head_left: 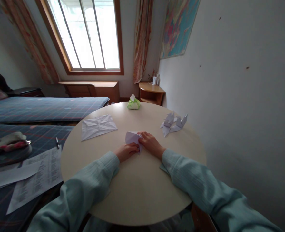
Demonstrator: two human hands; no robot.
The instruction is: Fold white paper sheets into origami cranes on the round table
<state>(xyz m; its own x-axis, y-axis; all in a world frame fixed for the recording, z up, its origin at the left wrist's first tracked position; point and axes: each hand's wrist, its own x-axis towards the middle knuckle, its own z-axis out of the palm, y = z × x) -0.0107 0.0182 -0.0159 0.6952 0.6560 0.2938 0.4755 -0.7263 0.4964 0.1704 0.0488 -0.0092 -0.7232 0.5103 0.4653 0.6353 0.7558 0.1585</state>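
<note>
A small folded piece of white paper (131,137) lies between my hands at the middle of the round table (140,187). My left hand (127,151) is closed on its near edge, fingers bent against the paper. From the right, my right hand (151,143) grips the paper's right side with its fingers curled. Part of the paper is hidden under the fingers. To the left rests a creased, unfolded sheet of paper (99,126). Folded white paper figures (172,123) with pointed tips stand at the right.
A green tissue pack (133,103) sits at the table's far edge. On the bed at left are printed sheets (39,175), a pen (57,143) and a bag-like item (9,146). A white wall (241,106) rises close on the right.
</note>
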